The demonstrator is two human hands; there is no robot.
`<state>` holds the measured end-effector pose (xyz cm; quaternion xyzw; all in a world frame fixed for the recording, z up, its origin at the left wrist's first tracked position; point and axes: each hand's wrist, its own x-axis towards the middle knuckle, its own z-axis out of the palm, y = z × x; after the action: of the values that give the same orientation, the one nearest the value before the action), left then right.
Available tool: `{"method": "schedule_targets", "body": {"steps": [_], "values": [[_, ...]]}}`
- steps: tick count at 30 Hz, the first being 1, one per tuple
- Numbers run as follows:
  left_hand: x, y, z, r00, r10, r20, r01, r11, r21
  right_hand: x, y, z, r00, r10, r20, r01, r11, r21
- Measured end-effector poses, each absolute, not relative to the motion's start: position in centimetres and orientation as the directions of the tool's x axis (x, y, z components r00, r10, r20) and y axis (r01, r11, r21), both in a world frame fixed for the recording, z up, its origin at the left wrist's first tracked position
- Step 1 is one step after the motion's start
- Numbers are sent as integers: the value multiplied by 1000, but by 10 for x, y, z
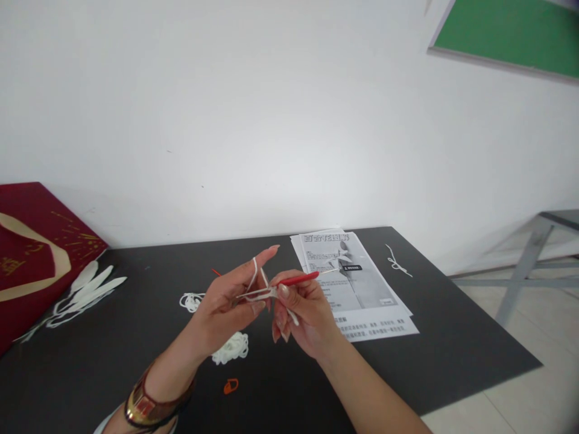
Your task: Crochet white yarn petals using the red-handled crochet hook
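My right hand (304, 304) is closed around a crochet hook (298, 279) with a red middle and a thin metal shaft at each end. One metal end points right over the printed sheets; the other reaches left toward my left palm. White yarn (256, 274) loops over the raised index finger of my left hand (228, 295) and runs down to the hook. The left thumb and lower fingers are bent about the yarn, close to the right fingertips. A short white strand (293, 317) hangs under my right fingers. Exactly how the yarn sits on the hook is too small to tell.
On the dark table (154, 301) lie a white yarn pile (233, 348), an orange stitch marker (230, 386), printed sheets (375, 295) and a knotted white strand (397, 264). White crocheted petals (90, 289) rest by a dark red bag (45, 229). A wall stands behind.
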<state>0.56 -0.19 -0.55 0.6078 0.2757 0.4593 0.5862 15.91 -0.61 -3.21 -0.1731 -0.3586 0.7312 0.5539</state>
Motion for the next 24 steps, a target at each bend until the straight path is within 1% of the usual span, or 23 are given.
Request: {"method": "schedule_targets", "body": {"steps": [4,6,10,12,15,17,20,24], "values": [[12,-3,-11,455,868,202,-216,-112,970,160,-7,-35,-357,918,172,-640,-106,-761],[14,-2,-13,432,875,219,-265,-109,958,160,-7,-34,-357,917,178,-620,-90,-779],[14,0,-13,442,869,224,-368,-52,928,161,-8,-31,-359,913,194,-590,-61,-805],[13,0,-12,379,899,222,-370,-73,926,162,-9,-28,-341,921,190,-593,-54,-804],[13,0,-9,172,952,255,-356,-181,917,163,-11,-24,-326,929,177,-578,-48,-815],[14,-1,-8,75,958,277,-376,-231,898,165,-12,-22,-324,933,157,-534,-44,-844],[16,-1,-7,21,957,290,-408,-257,876,167,-13,-20,-301,950,87,-482,-72,-873],[18,-1,-7,-58,960,273,-432,-270,861,172,-13,-18,-304,953,21,-528,-150,-836]]}}
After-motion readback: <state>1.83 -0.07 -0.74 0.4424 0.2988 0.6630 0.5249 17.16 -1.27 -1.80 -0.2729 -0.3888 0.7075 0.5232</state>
